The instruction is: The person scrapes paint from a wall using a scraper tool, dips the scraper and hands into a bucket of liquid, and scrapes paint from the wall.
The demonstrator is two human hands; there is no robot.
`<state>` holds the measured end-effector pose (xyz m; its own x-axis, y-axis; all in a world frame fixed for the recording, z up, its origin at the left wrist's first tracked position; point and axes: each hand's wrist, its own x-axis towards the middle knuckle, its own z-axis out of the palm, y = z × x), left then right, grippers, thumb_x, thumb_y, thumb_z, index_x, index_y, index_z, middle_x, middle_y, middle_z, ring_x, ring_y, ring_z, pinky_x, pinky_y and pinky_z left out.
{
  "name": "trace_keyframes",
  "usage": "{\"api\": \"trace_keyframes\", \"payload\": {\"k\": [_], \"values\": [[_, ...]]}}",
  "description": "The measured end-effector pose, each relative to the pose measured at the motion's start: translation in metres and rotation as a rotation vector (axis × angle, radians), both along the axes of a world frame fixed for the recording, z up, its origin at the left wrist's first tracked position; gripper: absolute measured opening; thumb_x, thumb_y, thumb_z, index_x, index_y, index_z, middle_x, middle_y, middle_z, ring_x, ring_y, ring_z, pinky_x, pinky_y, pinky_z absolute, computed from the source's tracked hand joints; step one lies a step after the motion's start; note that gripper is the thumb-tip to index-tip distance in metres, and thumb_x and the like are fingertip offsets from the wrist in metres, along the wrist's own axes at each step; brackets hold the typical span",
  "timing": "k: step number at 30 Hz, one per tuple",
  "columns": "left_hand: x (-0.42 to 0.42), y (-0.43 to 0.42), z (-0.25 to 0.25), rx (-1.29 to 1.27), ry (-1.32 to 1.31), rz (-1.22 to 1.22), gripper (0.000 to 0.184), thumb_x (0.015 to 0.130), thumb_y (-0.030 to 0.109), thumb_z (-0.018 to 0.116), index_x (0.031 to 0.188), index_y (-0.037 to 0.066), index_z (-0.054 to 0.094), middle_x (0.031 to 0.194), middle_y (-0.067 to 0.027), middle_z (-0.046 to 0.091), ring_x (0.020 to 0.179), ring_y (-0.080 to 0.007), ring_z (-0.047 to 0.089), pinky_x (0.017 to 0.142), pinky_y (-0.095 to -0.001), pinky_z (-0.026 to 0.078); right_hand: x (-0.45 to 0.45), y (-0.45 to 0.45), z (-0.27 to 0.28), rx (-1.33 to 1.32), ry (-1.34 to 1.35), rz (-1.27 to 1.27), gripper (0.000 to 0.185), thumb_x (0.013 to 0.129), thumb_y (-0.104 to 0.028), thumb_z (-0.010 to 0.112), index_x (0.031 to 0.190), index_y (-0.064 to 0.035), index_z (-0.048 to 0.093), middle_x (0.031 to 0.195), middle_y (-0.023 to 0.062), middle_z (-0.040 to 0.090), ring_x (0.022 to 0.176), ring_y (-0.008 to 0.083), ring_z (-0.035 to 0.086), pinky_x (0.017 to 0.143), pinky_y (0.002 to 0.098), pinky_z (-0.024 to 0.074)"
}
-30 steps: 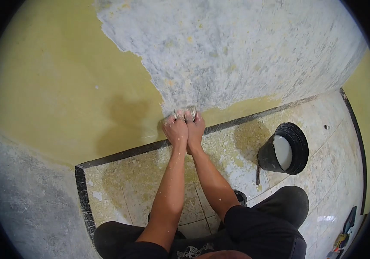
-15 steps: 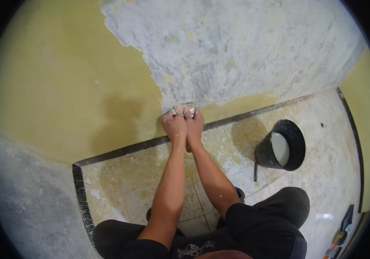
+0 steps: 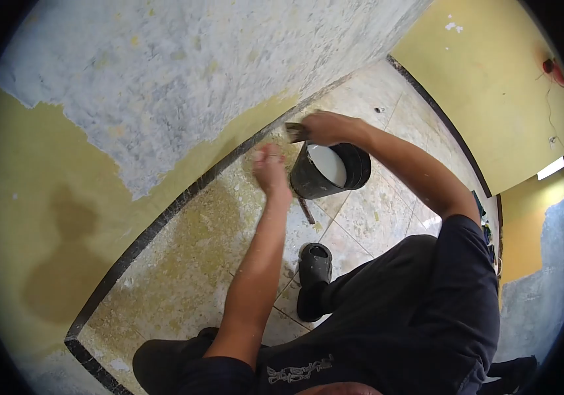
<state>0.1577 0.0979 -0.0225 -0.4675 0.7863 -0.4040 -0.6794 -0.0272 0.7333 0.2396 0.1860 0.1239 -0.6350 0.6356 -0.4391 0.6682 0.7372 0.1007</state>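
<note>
My right hand [image 3: 325, 128] is closed around a scraper [image 3: 296, 132], whose flat dark blade points left, just above the rim of a black bucket [image 3: 305, 174]. The hand hides the scraper's handle. Inside the tilted-looking bucket is a milky white liquid [image 3: 327, 164]. My left hand [image 3: 271, 170] is held up left of the bucket, apart from the scraper. Motion smears its fingers, and I see nothing clear in them. Beyond both hands is the wall, with a scraped grey-white patch [image 3: 157, 85] beside yellow-green paint [image 3: 38, 171].
Paint flakes litter the tiled floor [image 3: 190, 243] along the dark skirting strip [image 3: 143, 240]. A thin brown stick [image 3: 306, 210] lies by the bucket. My foot in a dark clog [image 3: 315, 263] is close below it. Another yellow wall [image 3: 479, 92] stands at the right.
My view has turned right. Both hands were together at the wall on the scraper; now they are apart, with the scraper in my right hand over the bucket's edge.
</note>
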Motion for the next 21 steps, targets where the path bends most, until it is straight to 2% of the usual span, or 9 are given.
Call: {"api": "trace_keyframes", "payload": {"k": [2,3,4,5,8,11,13,18,21], "values": [[0.039,0.009,-0.014,0.159,0.435,0.058,0.025,0.089,0.023,0.056,0.104,0.004,0.060,0.096,-0.0098,0.066,0.080,-0.0243,0.064,0.076,-0.0336,0.049,0.050,0.028,-0.003,-0.118,-0.192,-0.307,0.023,0.082,-0.017,0.052,0.094,0.0013,0.059,0.089,0.0232,0.064,0.087,0.0367,0.063,0.075,0.0440,0.0486],[0.042,-0.005,0.008,0.137,0.513,-0.080,0.023,0.088,0.022,0.059,0.101,0.004,0.064,0.092,-0.0143,0.067,0.085,-0.0253,0.065,0.076,-0.0335,0.049,0.070,0.023,-0.008,0.051,-0.051,-0.266,0.024,0.084,-0.018,0.052,0.096,0.0011,0.058,0.087,0.0240,0.064,0.081,0.0365,0.064,0.072,0.0434,0.0501],[0.060,0.000,-0.008,0.218,0.730,0.006,0.023,0.086,0.024,0.061,0.094,0.003,0.064,0.081,-0.0111,0.066,0.074,-0.0172,0.062,0.069,-0.0323,0.048,0.087,0.026,-0.016,0.060,0.022,-0.301,0.028,0.086,-0.020,0.050,0.102,0.0018,0.056,0.081,0.0232,0.064,0.075,0.0351,0.065,0.067,0.0428,0.0518],[0.062,-0.009,-0.004,0.221,0.909,-0.095,0.019,0.079,0.018,0.065,0.091,0.004,0.066,0.078,-0.0126,0.066,0.070,-0.0215,0.063,0.063,-0.0330,0.048,0.101,0.028,-0.032,0.055,0.094,-0.343,0.033,0.087,-0.022,0.048,0.108,0.0026,0.053,0.074,0.0225,0.065,0.068,0.0336,0.067,0.061,0.0422,0.0534],[0.064,-0.033,0.005,0.428,1.259,-0.076,0.014,0.070,0.008,0.063,0.084,0.010,0.066,0.087,-0.0068,0.066,0.090,-0.0255,0.061,0.087,-0.0393,0.039,0.093,0.022,-0.071,-0.124,-0.081,-0.546,0.035,0.087,-0.028,0.052,0.108,-0.0007,0.059,0.099,0.0218,0.065,0.091,0.0293,0.066,0.078,0.0446,0.0516],[0.069,-0.031,-0.009,0.436,1.467,-0.135,0.020,0.067,0.003,0.060,0.084,0.010,0.066,0.093,-0.0050,0.066,0.097,-0.0236,0.058,0.092,-0.0381,0.036,0.137,0.075,-0.195,-0.126,-0.377,-0.195,0.037,0.084,-0.029,0.056,0.111,-0.0049,0.064,0.110,0.0196,0.063,0.104,0.0276,0.062,0.087,0.0395,0.0497],[0.074,-0.026,-0.012,0.587,1.660,-0.195,0.023,0.064,0.001,0.058,0.085,0.009,0.066,0.093,-0.0046,0.066,0.096,-0.0238,0.058,0.092,-0.0373,0.036,0.133,0.062,-0.196,-0.119,-0.387,-0.039,0.033,0.083,-0.026,0.055,0.108,-0.0069,0.066,0.108,0.0205,0.064,0.103,0.0286,0.063,0.086,0.0406,0.0501],[0.098,0.050,0.002,0.367,1.788,-0.666,0.024,0.065,0.010,0.059,0.087,0.009,0.067,0.094,-0.0041,0.066,0.095,-0.0218,0.058,0.090,-0.0384,0.038,0.150,0.072,-0.161,-0.012,-0.067,-0.070,0.028,0.079,-0.023,0.056,0.099,-0.0066,0.067,0.103,0.0199,0.065,0.098,0.0328,0.063,0.082,0.0434,0.0505],[0.123,0.093,-0.009,-0.117,1.769,-1.015,0.022,0.070,0.014,0.060,0.090,0.010,0.068,0.097,-0.0015,0.067,0.103,-0.0189,0.057,0.094,-0.0378,0.037,0.172,0.067,-0.153,0.040,0.129,-0.179,0.027,0.077,-0.022,0.056,0.097,-0.0070,0.066,0.096,0.0197,0.066,0.093,0.0359,0.063,0.080,0.0456,0.0506]]}}
